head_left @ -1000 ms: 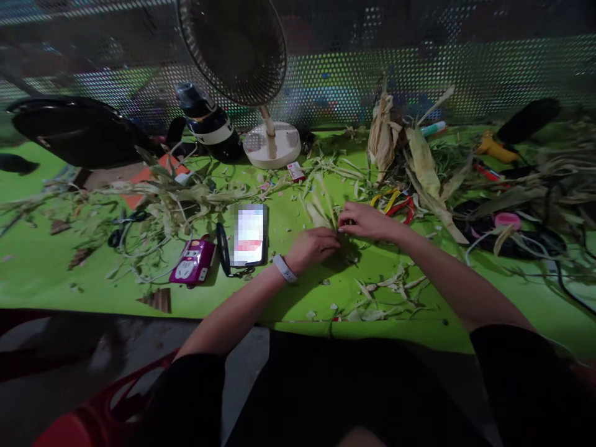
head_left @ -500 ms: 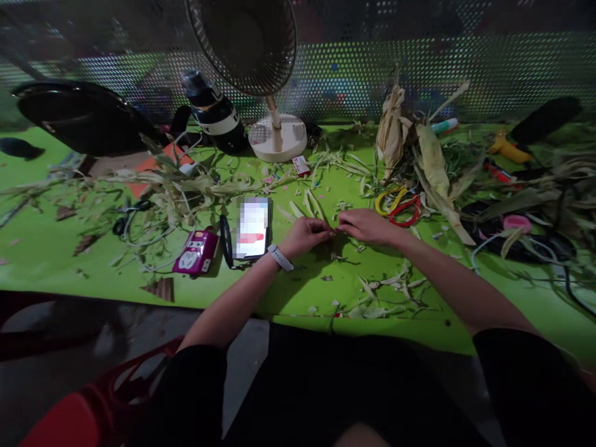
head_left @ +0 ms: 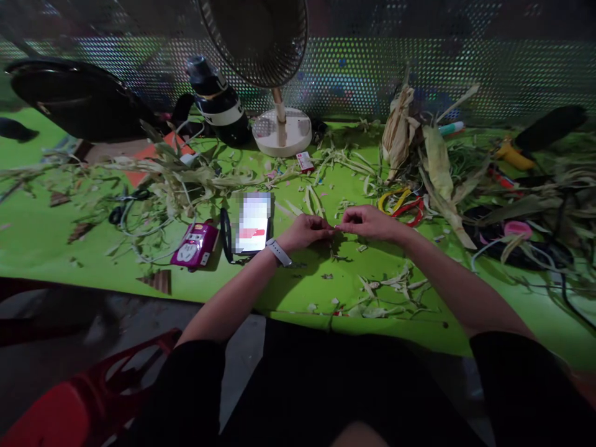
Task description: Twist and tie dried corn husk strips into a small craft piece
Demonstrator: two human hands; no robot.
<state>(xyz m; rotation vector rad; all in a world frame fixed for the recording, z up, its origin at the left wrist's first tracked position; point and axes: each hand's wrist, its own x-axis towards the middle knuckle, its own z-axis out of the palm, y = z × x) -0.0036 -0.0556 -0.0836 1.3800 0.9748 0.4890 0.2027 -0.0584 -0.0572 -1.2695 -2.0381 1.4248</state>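
Observation:
My left hand (head_left: 308, 232), with a white band on its wrist, is closed in a pinch just above the green table (head_left: 298, 288). Close by on the right, my right hand (head_left: 367, 223) pinches too, its fingertips almost meeting those of the left. Whatever lies between the fingertips is too small to make out. Pale husk strips (head_left: 313, 200) lie just beyond my left hand. Yellow-handled pliers (head_left: 393, 200) and red-handled pliers (head_left: 416, 212), as far as their loops show, rest behind my right hand. A lit phone (head_left: 254, 223) stands left of my left wrist.
A fan (head_left: 282, 133) and a dark bottle (head_left: 222, 108) stand at the back. A purple power socket (head_left: 194, 246) with a white cable sits at left. Dried corn husks (head_left: 436, 158) and a yellow glue gun (head_left: 514, 154) lie at right. A red chair (head_left: 56, 403) is below left.
The camera view has shifted slightly. My right hand's fingers are a little more arched, with a gap showing under the knuckles. Both hands stay pinched close together.

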